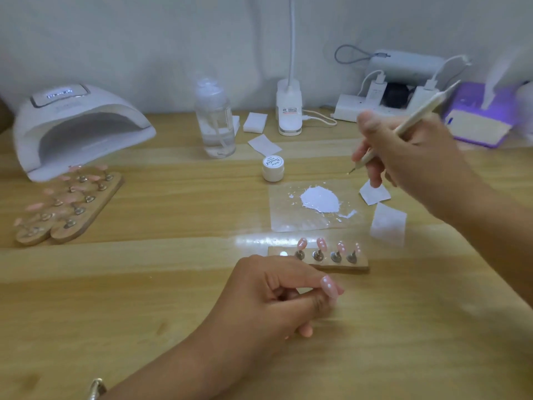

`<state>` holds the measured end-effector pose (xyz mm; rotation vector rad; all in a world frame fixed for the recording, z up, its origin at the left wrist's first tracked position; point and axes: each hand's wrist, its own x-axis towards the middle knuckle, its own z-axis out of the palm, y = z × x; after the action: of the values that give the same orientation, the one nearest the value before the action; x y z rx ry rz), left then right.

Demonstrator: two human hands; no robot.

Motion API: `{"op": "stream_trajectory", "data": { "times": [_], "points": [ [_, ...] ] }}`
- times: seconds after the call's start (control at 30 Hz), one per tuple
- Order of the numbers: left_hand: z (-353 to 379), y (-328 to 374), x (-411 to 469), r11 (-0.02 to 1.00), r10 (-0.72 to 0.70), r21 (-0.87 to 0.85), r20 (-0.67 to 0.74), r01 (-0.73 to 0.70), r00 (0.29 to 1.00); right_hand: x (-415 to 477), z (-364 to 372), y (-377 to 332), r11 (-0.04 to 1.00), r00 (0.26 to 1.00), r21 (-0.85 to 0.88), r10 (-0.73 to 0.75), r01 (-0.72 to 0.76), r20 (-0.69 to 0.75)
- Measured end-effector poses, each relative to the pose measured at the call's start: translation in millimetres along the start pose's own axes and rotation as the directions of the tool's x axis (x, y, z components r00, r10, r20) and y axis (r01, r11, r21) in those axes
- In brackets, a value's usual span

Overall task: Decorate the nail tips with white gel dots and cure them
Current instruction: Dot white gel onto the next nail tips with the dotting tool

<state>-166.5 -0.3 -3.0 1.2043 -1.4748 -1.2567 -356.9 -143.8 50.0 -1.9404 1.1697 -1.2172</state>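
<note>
- We see a clear pump bottle (215,122) upright at the far middle of the wooden table (173,269).
- Just right of it we find stacked white pads (255,122).
- A white clip lamp (289,111) stands farther right.
- Far right, we note a power strip (354,111) with chargers plugged in.

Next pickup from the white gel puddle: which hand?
Right. The right hand grips the dotting pen, its tip close to the white gel puddle; the left hand is busy pinching a dotted nail tip.
</note>
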Motion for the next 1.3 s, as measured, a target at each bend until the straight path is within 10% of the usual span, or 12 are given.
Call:
{"op": "stream_trajectory", "data": {
  "times": [0.63, 1.3],
  "points": [
    [-1, 3, 2, 0.999, -0.031, 0.033, -0.037, 0.032, 0.999, 26, 41, 33, 0.933, 0.985, -0.359, 0.051, 0.011, 0.164],
    [-2, -4, 3, 0.999, -0.025, -0.042, -0.013, 0.024, 1.000, -100, 26, -28, 0.957, 0.997, 0.284, -0.047, 0.063, -0.062]
  ]
}}
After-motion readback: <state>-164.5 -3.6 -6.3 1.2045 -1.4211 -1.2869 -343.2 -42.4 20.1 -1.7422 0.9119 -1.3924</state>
